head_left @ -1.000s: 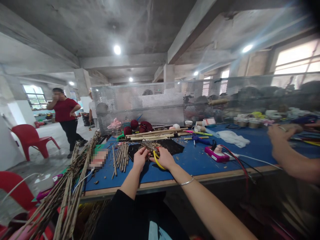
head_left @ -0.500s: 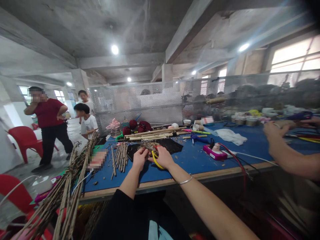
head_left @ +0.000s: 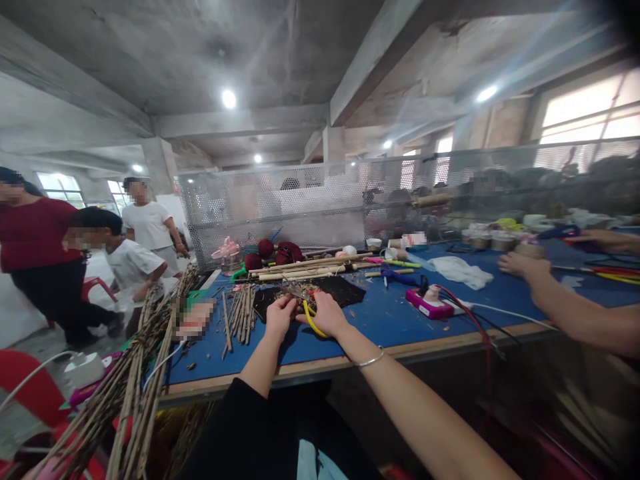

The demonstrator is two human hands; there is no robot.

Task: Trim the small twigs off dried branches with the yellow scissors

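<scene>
My right hand (head_left: 327, 315) is wrapped round pruning shears (head_left: 314, 325) with yellow handles and a bit of red near the pivot. Their metal blades point away over a black cloth (head_left: 347, 291) strewn with small woody scraps. Close beside the blades, my left hand (head_left: 281, 316) is closed, thumb and fingers together; what it pinches is too small to make out. Short cut twigs (head_left: 243, 315) lie in a loose row left of the cloth. A bundle of long thin branches (head_left: 137, 353) leans across the table's left end.
Longer sticks (head_left: 310, 271) and dark red yarn balls (head_left: 266, 249) lie behind the cloth. A magenta power strip (head_left: 429, 305) with cables sits to the right, near a blue glue gun (head_left: 395, 277). A co-worker's hand (head_left: 525, 265) works at far right. Several people stand at left.
My hands and the shears stay nearly still. At left, the people have moved: the one in red further left, those in white closer. The co-worker's hands at right have shifted left and down.
</scene>
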